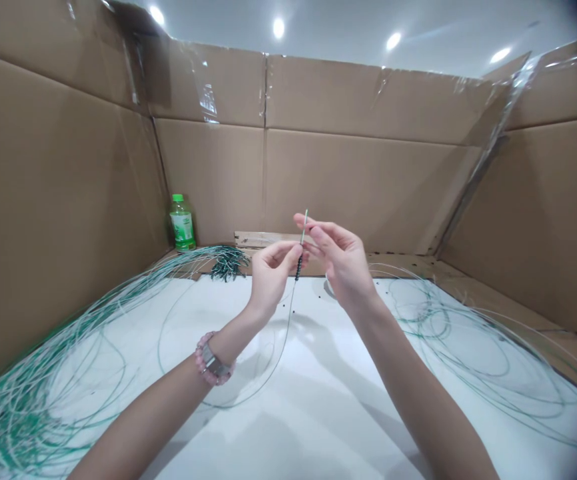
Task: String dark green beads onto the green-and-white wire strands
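Note:
My left hand (271, 270), with a pink beaded bracelet and a watch-like silver piece at the wrist, pinches a thin green-and-white cord (304, 227) between thumb and forefinger. A short row of small black beads (298, 268) sits on the cord just below that pinch. My right hand (341, 257) is closed around the cord's upper end, its thumb and fingers close to the tip, which points up. Whether a bead lies between the right fingertips is too small to tell. Below the beads the cord hangs down and curves left over the white tabletop (288, 433).
A big bundle of green and white cords (23, 407) lies along the left, ending in a dark beaded cluster (228, 262). Loose cord loops (468, 353) spread at right. A green bottle (182, 227) stands back left. Cardboard walls (358, 180) enclose the table; tiny black beads lie scattered.

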Action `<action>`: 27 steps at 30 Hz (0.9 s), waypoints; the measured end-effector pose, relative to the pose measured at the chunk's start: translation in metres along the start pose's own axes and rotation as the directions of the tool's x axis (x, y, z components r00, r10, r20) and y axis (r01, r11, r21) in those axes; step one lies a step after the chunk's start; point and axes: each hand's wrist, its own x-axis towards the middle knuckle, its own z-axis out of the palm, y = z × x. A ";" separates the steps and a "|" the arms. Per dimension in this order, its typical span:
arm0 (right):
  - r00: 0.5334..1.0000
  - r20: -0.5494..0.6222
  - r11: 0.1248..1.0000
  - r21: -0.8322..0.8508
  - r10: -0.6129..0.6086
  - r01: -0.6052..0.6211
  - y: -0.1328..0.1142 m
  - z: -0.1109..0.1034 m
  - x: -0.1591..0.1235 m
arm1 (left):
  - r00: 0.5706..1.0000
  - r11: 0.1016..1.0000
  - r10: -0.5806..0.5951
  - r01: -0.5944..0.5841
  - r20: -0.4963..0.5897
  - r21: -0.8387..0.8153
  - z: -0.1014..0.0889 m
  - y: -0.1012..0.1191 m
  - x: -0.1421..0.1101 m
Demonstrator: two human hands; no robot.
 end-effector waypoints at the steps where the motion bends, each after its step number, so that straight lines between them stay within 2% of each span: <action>1: 0.999 0.017 0.999 -0.014 0.033 -0.033 0.002 0.002 -0.001 | 1.000 1.000 0.004 -0.004 0.007 0.008 0.001 0.000 -0.001; 4: 0.997 0.022 0.997 -0.004 0.080 -0.080 0.004 0.003 -0.001 | 0.999 0.999 0.016 -0.017 0.030 0.033 0.005 -0.001 -0.003; 7: 0.997 0.030 0.998 0.026 0.065 -0.066 0.004 0.000 0.001 | 0.996 0.994 0.054 -0.061 0.074 0.096 0.005 0.000 -0.004; 10: 0.996 0.051 0.997 0.019 0.069 -0.070 0.003 -0.004 0.003 | 0.979 0.967 0.067 -0.111 0.192 0.228 0.000 0.007 -0.002; 12: 0.995 0.078 0.997 0.021 0.066 -0.068 0.003 -0.007 0.004 | 0.952 0.915 0.089 -0.195 0.294 0.354 -0.005 0.015 0.002; 14: 0.993 0.111 0.999 0.016 0.040 -0.042 0.003 -0.009 0.005 | 0.922 0.820 0.174 -0.330 0.344 0.468 -0.011 0.024 0.006; 16: 0.989 0.148 1.000 -0.015 0.014 -0.012 0.001 -0.011 0.005 | 0.885 0.703 0.325 -0.463 0.335 0.541 -0.017 0.035 0.010; 19: 0.982 0.187 0.996 -0.092 0.001 0.017 -0.003 -0.012 0.005 | 0.786 0.555 0.526 -0.607 0.326 0.569 -0.022 0.048 0.014; 24: 0.980 0.197 0.993 -0.116 -0.008 0.031 -0.008 -0.006 0.003 | 0.674 0.424 0.549 -0.734 0.494 0.530 -0.022 0.057 0.015; 27: 0.983 0.178 0.991 -0.135 0.039 -0.015 -0.007 -0.005 0.002 | 0.610 0.336 0.592 -0.781 0.528 0.526 -0.023 0.056 0.015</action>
